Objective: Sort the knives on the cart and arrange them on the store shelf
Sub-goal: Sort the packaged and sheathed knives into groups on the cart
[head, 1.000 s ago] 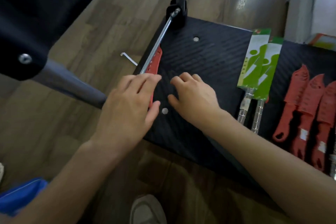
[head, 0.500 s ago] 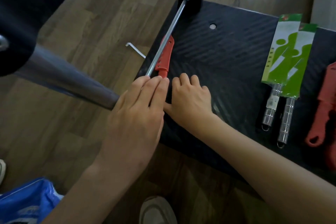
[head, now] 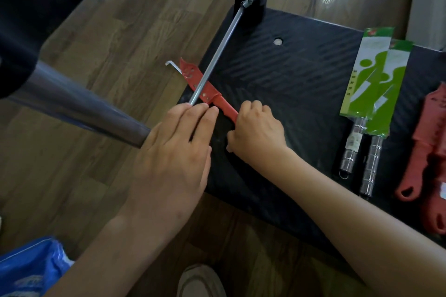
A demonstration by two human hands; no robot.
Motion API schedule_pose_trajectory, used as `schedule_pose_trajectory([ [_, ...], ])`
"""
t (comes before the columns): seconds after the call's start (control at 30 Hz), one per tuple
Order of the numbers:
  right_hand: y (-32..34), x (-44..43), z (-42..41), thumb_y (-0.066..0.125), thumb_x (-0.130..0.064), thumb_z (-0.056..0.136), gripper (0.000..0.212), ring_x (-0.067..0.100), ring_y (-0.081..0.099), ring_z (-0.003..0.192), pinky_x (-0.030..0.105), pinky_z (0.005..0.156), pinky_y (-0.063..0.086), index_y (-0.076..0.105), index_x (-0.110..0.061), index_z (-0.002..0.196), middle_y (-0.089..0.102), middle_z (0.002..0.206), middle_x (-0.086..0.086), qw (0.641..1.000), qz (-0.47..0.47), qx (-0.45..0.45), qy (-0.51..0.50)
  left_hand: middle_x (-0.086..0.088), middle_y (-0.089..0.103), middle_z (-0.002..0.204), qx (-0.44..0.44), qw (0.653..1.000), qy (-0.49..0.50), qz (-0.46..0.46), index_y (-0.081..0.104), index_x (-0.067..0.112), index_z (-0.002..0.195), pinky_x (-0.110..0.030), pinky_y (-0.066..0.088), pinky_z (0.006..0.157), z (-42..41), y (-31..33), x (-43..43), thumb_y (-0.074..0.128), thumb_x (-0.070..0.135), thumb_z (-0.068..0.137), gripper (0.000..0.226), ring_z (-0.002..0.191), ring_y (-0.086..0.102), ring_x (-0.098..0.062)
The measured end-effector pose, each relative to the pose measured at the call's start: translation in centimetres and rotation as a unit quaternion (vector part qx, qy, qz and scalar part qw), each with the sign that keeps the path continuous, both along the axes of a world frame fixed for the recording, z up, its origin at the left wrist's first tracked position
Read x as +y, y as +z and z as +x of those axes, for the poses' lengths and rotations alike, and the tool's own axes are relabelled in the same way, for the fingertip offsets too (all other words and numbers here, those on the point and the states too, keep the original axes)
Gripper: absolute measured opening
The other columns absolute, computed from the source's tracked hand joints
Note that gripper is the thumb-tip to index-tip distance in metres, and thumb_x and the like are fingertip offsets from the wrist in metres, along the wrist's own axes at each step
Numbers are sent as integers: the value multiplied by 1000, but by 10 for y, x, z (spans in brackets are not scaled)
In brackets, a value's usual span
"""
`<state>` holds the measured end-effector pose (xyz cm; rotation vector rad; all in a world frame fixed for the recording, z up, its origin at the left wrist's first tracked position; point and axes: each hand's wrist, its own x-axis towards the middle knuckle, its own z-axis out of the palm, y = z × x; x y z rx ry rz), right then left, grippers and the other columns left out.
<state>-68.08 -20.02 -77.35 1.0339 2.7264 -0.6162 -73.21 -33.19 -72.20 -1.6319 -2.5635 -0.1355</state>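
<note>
There are two green-pack knives (head: 369, 75), one red knife (head: 208, 93) by itself, and at least two more red knives (head: 421, 149) together.

Place: we're in a shop, by the look of it.
Stock: we see green-packaged knives (head: 376, 79) laid out on a black cart (head: 301, 75).
Floor: wood-look planks (head: 120, 31) under us.

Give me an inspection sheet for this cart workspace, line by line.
Surface: black cart deck, ribbed.
Job's things: red knife under the metal rod, blade past the deck edge; two green-packed knives and other red knives at right.
Clutter: hex key on the wood floor; blue bag.
Hands: right hand grips the red knife's handle; left hand, fingers straight, at the rod's near end.
Cables: nothing seen.
Surroundings: wood floor, shoe.
</note>
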Motion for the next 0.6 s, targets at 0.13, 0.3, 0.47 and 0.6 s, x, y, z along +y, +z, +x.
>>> schedule_pose_trajectory([
  [0.13,-3,5,-4,62,-31,85,45,24,48,108,30,77,42,42,-5,116,48,118,11,1000,13,8,24,-10,56,126,2,1000,4,-8,47,7,131,-41,45,93,-1,-2,1,43,21,82,51,119,44,-25],
  [0.3,-1,10,-2,56,-23,89,28,27,55,100,28,70,35,49,-4,108,55,112,12,999,-26,19,33,-9,57,124,5,1000,25,-8,50,9,128,-43,47,85,3,-2,6,52,16,83,46,117,48,-28],
  [0.47,2,16,22,49,-28,93,25,29,56,94,28,68,32,51,-4,101,57,105,11,998,-32,45,19,-11,56,126,8,1000,20,10,50,8,129,-46,47,91,4,2,18,50,20,85,46,117,44,-31],
  [0.6,7,30,47,49,-32,93,30,28,55,100,28,72,32,51,-5,107,57,111,10,998,-23,54,-6,-13,57,125,0,1000,18,8,53,7,126,-50,49,87,13,-2,31,53,21,83,46,118,43,-34],
])
